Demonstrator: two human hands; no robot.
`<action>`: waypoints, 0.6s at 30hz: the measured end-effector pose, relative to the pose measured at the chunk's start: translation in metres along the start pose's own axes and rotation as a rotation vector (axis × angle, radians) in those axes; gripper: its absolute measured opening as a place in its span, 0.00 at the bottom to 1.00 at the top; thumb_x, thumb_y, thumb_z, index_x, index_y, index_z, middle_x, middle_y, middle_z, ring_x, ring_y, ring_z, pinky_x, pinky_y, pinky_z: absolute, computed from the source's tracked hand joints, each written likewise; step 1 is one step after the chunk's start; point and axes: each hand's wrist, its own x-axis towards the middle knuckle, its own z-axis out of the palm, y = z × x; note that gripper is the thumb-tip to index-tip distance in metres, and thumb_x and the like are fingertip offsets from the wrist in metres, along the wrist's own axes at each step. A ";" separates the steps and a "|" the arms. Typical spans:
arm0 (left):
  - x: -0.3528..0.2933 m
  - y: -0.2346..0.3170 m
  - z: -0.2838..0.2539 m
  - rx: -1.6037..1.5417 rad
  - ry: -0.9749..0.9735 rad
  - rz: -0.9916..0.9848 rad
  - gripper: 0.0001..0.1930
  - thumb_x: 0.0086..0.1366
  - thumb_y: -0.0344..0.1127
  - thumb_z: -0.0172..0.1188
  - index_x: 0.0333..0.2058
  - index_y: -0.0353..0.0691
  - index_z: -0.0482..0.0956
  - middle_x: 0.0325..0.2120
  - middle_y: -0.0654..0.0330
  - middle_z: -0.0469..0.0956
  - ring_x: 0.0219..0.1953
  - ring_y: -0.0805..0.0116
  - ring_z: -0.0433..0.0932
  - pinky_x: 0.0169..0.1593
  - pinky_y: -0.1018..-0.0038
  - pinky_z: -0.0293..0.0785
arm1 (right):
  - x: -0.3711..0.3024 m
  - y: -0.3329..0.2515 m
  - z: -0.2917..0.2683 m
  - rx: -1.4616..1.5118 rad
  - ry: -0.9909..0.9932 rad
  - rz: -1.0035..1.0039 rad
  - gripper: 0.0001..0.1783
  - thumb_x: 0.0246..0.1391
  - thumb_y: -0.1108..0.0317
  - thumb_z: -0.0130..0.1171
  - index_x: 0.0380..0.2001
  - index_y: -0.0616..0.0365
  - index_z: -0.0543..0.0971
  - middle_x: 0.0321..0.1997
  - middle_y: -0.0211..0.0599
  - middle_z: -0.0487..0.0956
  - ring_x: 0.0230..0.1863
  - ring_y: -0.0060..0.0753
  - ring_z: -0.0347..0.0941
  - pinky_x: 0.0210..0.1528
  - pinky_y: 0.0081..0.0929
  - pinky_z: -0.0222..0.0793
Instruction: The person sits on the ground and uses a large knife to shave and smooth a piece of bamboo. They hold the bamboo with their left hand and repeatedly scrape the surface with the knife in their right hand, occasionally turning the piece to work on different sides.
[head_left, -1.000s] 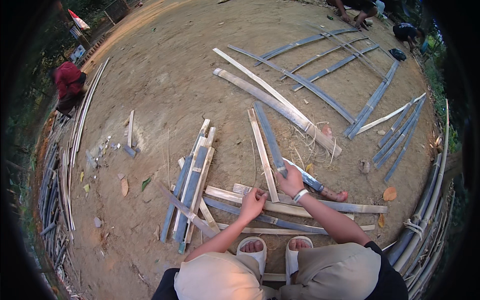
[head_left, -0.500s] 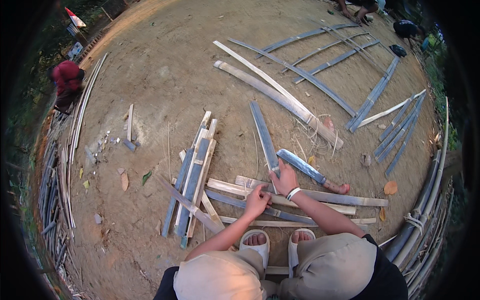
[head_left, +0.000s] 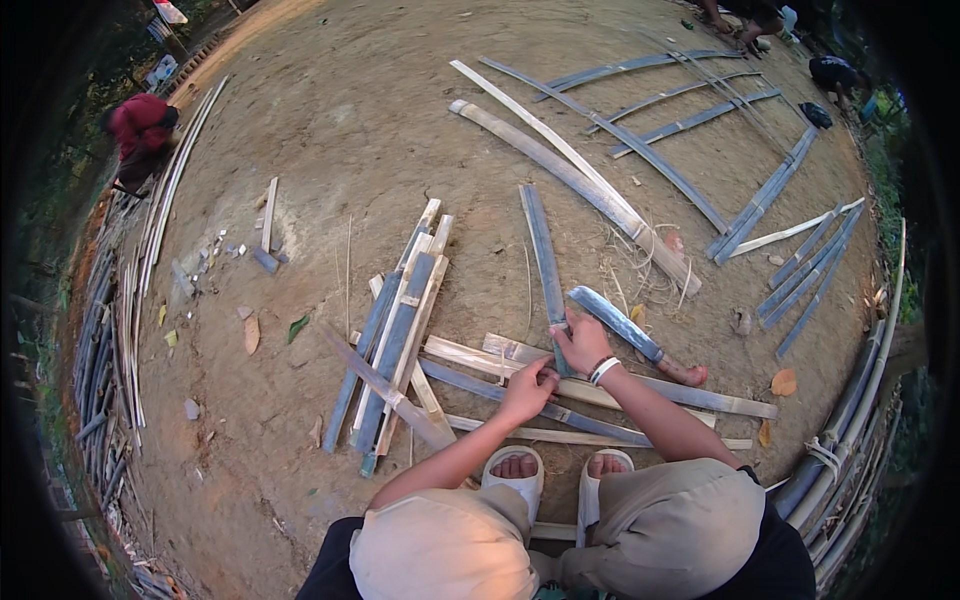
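Observation:
My right hand (head_left: 582, 345), with bands at its wrist, is closed around the near end of a dark grey bamboo strip (head_left: 541, 240) that points away from me over the bare ground. My left hand (head_left: 528, 391) is beside that end, fingers curled together; whatever they pinch, if anything, is hidden. Just right of my right hand lies a machete (head_left: 617, 324) with a broad grey blade and a brown handle. Several split bamboo slats (head_left: 470, 382) lie crosswise under my hands. A stack of bamboo pieces (head_left: 405, 320) is to the left.
A bamboo lattice (head_left: 640, 145) lies at the far right, with loose strips (head_left: 812, 268) nearer. Tied bamboo poles (head_left: 830, 450) run along the right edge. More poles (head_left: 95, 350) lie along the left. A person in red (head_left: 140, 135) bends at the far left; other people are at the far right.
The view has shifted slightly, so the ground things sit a little differently. My right hand still holds the bamboo strip, and my left hand has come nearer to its end.

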 end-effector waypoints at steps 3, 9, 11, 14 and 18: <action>-0.004 -0.004 -0.007 0.011 0.029 0.003 0.21 0.68 0.27 0.55 0.59 0.34 0.69 0.33 0.62 0.78 0.35 0.74 0.80 0.36 0.76 0.80 | -0.003 -0.016 -0.013 0.050 -0.031 0.026 0.30 0.51 0.51 0.64 0.46 0.67 0.75 0.40 0.61 0.78 0.45 0.62 0.75 0.48 0.48 0.71; -0.028 -0.004 -0.029 -0.060 0.150 0.016 0.15 0.69 0.28 0.54 0.54 0.35 0.73 0.33 0.61 0.79 0.35 0.74 0.80 0.36 0.77 0.79 | 0.001 -0.008 -0.003 0.052 -0.017 0.002 0.29 0.45 0.58 0.66 0.48 0.63 0.73 0.37 0.60 0.81 0.42 0.62 0.78 0.46 0.51 0.72; -0.043 0.026 -0.042 -0.013 0.259 0.054 0.14 0.68 0.29 0.56 0.51 0.34 0.74 0.32 0.59 0.79 0.34 0.72 0.79 0.37 0.75 0.77 | 0.005 0.025 0.022 0.020 0.247 -0.045 0.32 0.45 0.59 0.67 0.53 0.60 0.71 0.36 0.54 0.80 0.33 0.54 0.81 0.36 0.44 0.77; -0.081 0.025 -0.074 0.248 0.838 0.321 0.13 0.66 0.32 0.60 0.47 0.35 0.76 0.35 0.55 0.78 0.36 0.64 0.79 0.41 0.70 0.77 | 0.021 0.060 0.054 0.291 0.213 0.188 0.28 0.49 0.66 0.63 0.53 0.60 0.68 0.39 0.50 0.80 0.30 0.44 0.81 0.29 0.37 0.80; -0.134 0.006 -0.106 0.453 1.338 0.252 0.22 0.58 0.41 0.70 0.45 0.35 0.73 0.38 0.51 0.72 0.40 0.57 0.74 0.47 0.64 0.72 | 0.023 0.038 0.045 0.326 0.249 0.272 0.28 0.47 0.65 0.62 0.52 0.61 0.69 0.42 0.59 0.80 0.45 0.60 0.78 0.50 0.48 0.70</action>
